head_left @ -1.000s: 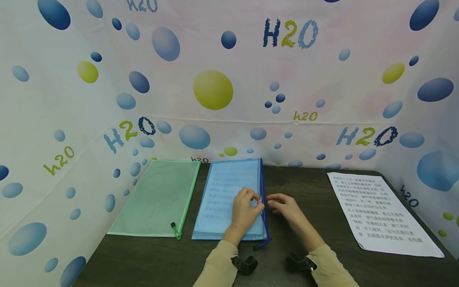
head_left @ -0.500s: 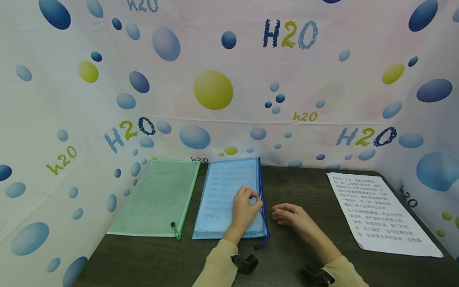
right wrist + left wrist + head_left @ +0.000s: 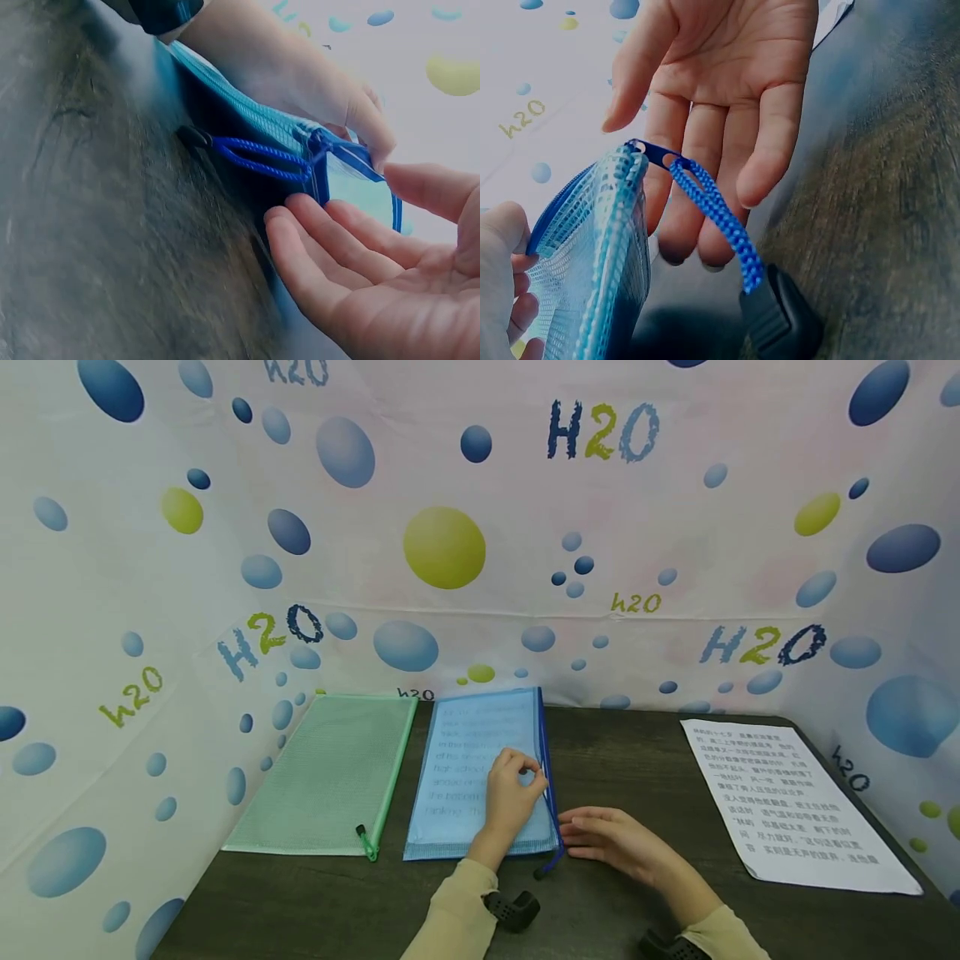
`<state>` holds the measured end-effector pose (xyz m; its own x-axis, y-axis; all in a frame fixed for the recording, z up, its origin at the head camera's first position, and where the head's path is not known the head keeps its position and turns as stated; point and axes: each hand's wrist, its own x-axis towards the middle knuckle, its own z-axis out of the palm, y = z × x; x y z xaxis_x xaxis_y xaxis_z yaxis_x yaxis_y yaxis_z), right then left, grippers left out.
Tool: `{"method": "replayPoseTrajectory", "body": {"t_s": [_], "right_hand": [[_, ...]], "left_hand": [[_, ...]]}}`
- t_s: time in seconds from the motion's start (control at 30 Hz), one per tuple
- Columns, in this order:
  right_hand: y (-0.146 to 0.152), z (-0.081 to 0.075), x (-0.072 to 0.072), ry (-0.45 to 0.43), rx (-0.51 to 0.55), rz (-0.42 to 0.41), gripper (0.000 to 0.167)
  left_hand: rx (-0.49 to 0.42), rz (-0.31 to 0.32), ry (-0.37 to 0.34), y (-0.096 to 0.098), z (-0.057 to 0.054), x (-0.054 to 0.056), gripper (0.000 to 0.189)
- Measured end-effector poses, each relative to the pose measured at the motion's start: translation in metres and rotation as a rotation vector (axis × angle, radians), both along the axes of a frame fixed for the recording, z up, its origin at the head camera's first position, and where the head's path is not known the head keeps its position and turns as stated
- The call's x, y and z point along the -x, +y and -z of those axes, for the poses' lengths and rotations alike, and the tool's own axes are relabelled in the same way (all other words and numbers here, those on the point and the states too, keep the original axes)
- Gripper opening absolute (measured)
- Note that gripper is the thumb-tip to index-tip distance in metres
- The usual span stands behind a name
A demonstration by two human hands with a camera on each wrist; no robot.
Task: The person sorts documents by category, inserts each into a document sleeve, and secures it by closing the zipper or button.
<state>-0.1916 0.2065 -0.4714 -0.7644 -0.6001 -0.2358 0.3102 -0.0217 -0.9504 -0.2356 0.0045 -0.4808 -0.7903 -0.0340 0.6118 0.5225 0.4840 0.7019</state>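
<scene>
A blue mesh zipper bag (image 3: 450, 760) with printed sheets showing through it lies on the dark table, its dark blue zipper along the right edge. My left hand (image 3: 510, 802) lies over the bag and pinches that zipper edge between thumb and fingers. At the near right corner is the zipper pull (image 3: 660, 154), with a blue cord loop (image 3: 716, 210) and a black end piece (image 3: 780, 315). My right hand (image 3: 626, 847) stands just right of this corner, palm toward the bag. Its loosely bent fingers (image 3: 352, 240) are beside the pull and hold nothing.
A green mesh zipper bag (image 3: 322, 777) lies to the left, its green cord pull (image 3: 367, 843) at the near right corner. Printed white sheets (image 3: 795, 810) lie at the right. Behind the table (image 3: 622, 752) hangs a white cloth (image 3: 517, 502) with coloured dots.
My right hand moved away to the right from the zipper edge, then came back lower, beside the near right corner. My left hand stays at the edge; the blue bag shifted slightly.
</scene>
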Motion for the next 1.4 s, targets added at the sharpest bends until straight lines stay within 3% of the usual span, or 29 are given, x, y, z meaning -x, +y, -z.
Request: {"method": "replayPoseTrajectory", "body": {"t_s": [0.3, 0.57, 0.93, 1.2, 1.4], "right_hand": [[-0.0048, 0.0009, -0.0011, -0.129, 0.114, 0.001, 0.043], [-0.0045, 0.0023, -0.0023, -0.145, 0.186, -0.053, 0.028], [-0.004, 0.0048, -0.0021, -0.195, 0.207, -0.172, 0.025], [-0.0069, 0.0024, -0.0031, -0.24, 0.091, -0.211, 0.028], [-0.0056, 0.0055, -0.0023, -0.239, 0.141, -0.262, 0.033]], "left_hand": [[-0.001, 0.001, -0.022, 0.0001, 0.001, 0.0011, 0.008], [-0.015, 0.006, -0.029, 0.001, -0.0002, 0.001, 0.008], [-0.042, 0.007, -0.025, 0.001, -0.0012, 0.0009, 0.009], [-0.046, 0.001, -0.038, 0.001, -0.0031, 0.0, 0.009], [-0.052, 0.013, -0.034, 0.0006, -0.0016, 0.0009, 0.008]]}}
